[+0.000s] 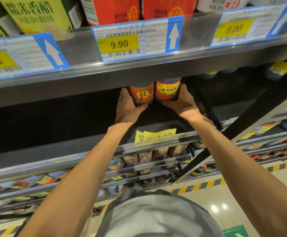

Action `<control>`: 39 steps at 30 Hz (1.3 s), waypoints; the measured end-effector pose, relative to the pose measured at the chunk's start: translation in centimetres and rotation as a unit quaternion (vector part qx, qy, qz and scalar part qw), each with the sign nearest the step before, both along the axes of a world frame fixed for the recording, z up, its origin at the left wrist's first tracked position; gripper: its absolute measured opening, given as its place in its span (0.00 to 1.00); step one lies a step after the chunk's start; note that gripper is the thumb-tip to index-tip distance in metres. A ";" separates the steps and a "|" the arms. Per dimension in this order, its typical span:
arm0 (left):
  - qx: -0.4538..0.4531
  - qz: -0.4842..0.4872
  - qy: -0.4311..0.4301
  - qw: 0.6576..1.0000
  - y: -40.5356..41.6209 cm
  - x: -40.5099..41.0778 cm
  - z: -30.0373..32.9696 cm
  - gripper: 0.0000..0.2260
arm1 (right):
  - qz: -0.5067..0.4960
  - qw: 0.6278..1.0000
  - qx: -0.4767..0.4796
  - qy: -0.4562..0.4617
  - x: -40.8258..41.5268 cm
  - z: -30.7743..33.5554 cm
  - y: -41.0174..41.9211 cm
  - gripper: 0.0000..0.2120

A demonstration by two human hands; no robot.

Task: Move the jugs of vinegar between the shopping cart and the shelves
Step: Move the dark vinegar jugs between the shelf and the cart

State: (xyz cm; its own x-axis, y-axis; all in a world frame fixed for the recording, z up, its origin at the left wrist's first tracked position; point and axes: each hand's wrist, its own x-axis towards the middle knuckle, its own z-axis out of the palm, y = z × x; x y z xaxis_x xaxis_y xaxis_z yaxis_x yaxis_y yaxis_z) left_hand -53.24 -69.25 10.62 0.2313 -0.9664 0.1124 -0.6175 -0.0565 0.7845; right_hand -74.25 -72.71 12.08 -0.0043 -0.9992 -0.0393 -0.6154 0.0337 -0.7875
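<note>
Your two hands reach into the dark shelf bay at the centre of the frame, each on its own jug of vinegar. Your left hand (127, 106) grips the left jug (141, 95), thumb curled under its lower front edge, the other fingers wrapped round its left side and mostly hidden. Your right hand (182, 102) grips the right jug (167, 91) the same way, thumb along the bottom front, fingers curved round the right flank. The two jugs stand upright and touch side by side, red and yellow labels facing you; their tops are hidden behind the upper shelf edge (139, 72).

On that edge, just above the jugs, sits a yellow 9.90 price tag (118, 44). Below your wrists, a handwritten yellow note (154, 135) is stuck to the front rail of the lower shelf (88, 155). Dark bottles (145, 156) fill the rows beneath, at lower centre.
</note>
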 end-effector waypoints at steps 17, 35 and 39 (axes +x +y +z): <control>0.012 0.019 0.008 1.000 -3.7 0.4 -0.7 0.38 | 0.025 0.999 -0.035 0.023 0.5 -1.1 -3.8 0.42; -0.013 0.064 -0.002 0.998 -3.5 -0.8 -1.8 0.36 | 0.006 0.998 -0.061 0.004 0.5 -2.9 -4.8 0.41; -0.014 0.064 0.009 0.998 -3.6 -0.8 -1.8 0.36 | 0.013 0.998 -0.055 -0.004 0.3 -2.9 -5.0 0.40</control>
State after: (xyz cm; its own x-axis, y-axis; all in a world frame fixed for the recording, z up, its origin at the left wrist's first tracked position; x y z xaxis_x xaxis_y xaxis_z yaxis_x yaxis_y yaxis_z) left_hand -54.00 -72.81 8.85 0.3552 -0.9252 0.1333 -0.5930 -0.1128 0.7973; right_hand -73.93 -77.70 9.16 0.0223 -0.9973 0.0702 -0.6091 -0.0692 -0.7901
